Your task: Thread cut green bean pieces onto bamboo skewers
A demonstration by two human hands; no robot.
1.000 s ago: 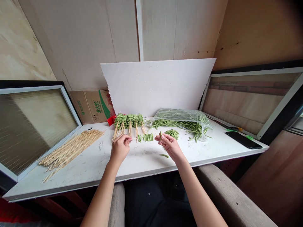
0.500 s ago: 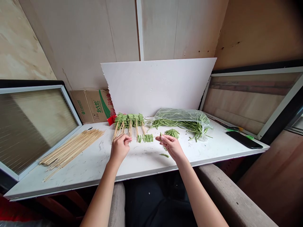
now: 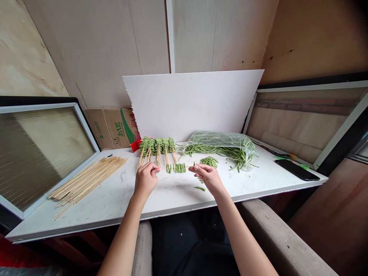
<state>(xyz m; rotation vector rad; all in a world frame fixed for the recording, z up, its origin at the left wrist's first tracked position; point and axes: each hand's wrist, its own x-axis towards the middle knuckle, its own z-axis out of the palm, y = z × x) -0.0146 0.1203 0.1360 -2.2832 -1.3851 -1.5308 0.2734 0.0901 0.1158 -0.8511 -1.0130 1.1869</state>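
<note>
My left hand [image 3: 146, 178] pinches the blunt end of a thin bamboo skewer [image 3: 162, 168] held level over the white table [image 3: 120, 199]. Several short green bean pieces [image 3: 176, 168] are threaded side by side on it. At the skewer's pointed end my right hand [image 3: 207, 175] is closed on one more bean piece [image 3: 194, 165]. A small heap of cut bean pieces [image 3: 209, 161] lies just beyond the right hand. One loose piece [image 3: 199, 188] rests on the table below it.
Finished bean skewers [image 3: 156, 147] are fanned out at the back. A plastic bag of long beans [image 3: 221, 147] lies right of them. Bare skewers [image 3: 86, 182] are piled at left. A black phone [image 3: 296, 170] lies far right. A white board [image 3: 189, 103] and a cardboard box [image 3: 113, 128] stand behind.
My right hand has drawn slightly left along the skewer tip with the bean piece. The left hand has stayed in place.
</note>
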